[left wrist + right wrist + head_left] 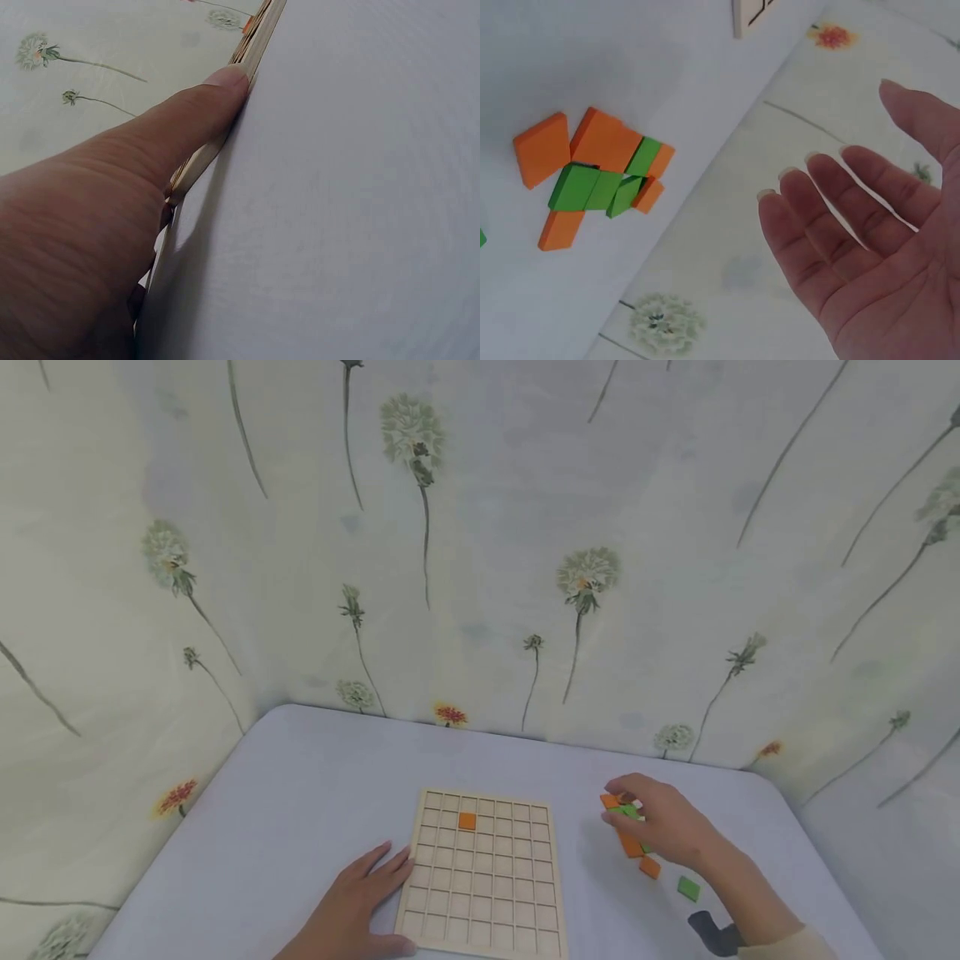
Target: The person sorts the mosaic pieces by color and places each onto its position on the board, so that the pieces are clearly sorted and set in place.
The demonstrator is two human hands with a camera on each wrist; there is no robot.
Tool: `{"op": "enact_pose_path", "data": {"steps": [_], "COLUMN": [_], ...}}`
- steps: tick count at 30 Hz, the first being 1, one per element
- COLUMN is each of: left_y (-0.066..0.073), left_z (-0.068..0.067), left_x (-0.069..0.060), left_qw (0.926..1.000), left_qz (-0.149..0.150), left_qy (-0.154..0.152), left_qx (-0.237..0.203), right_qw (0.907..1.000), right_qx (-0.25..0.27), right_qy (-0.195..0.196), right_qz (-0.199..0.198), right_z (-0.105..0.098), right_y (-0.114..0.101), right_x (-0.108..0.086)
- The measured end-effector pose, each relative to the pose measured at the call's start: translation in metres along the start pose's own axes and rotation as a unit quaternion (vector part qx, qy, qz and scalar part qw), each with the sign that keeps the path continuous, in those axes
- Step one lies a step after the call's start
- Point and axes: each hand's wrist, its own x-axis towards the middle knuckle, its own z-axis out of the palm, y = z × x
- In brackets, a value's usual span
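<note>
A pale wooden grid board [480, 887] lies on the table with one orange tile [467, 821] in a cell near its far edge. My left hand [358, 902] rests at the board's near left corner, fingers spread along the left side and thumb on the near edge. In the left wrist view the thumb [191, 120] touches the board's rim [259, 45]. My right hand [663, 822] hovers over a cluster of orange and green tiles [630, 843]. In the right wrist view the fingers [840, 217] are loosely extended, apart from the tiles [604, 191], with nothing held.
A loose green tile [688, 888] lies nearer me than the cluster. Beside the right forearm is a dark object [712, 933] of unclear kind. The white table [315, 777] meets a flower-printed cloth backdrop [480, 568] at its far edge and sides.
</note>
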Motion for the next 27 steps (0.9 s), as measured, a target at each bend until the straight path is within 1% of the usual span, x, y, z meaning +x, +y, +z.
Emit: {"op": "enact_pose_path", "data": {"steps": [3,7,9,14,16,21,27], "left_y": [-0.001,0.0,0.002,0.003,0.002,0.001,0.001], "left_z": [0.001,-0.001,-0.002,-0.003,-0.003,-0.002,-0.002], "left_x": [0.0,0.0,-0.001,-0.002,-0.002,-0.001,-0.001], "left_qw": [1.0,1.0,1.0,1.0,1.0,0.9999,0.9999], "left_qz": [0.005,0.004,0.001,-0.001,0.001,0.005,0.0], "left_qy": [0.005,0.003,0.001,0.004,0.006,0.009,0.005], "left_qx": [0.005,0.0,-0.006,-0.008,-0.006,-0.008,-0.013], "right_qw": [1.0,0.9999,0.9999,0.9983,0.9976,0.9966,0.995], "right_qx": [-0.005,-0.007,-0.01,-0.012,-0.011,-0.015,-0.021], "right_qy": [0.004,0.012,0.011,-0.001,-0.001,0.001,0.005], "right_qz": [0.002,0.0,0.008,0.057,0.068,0.082,0.097], "right_z": [-0.002,-0.007,-0.011,-0.015,-0.014,-0.011,-0.007], "right_y": [0.006,0.017,0.021,0.032,0.038,0.057,0.076], "right_x": [-0.003,-0.007,-0.009,-0.01,-0.01,-0.012,-0.015]}}
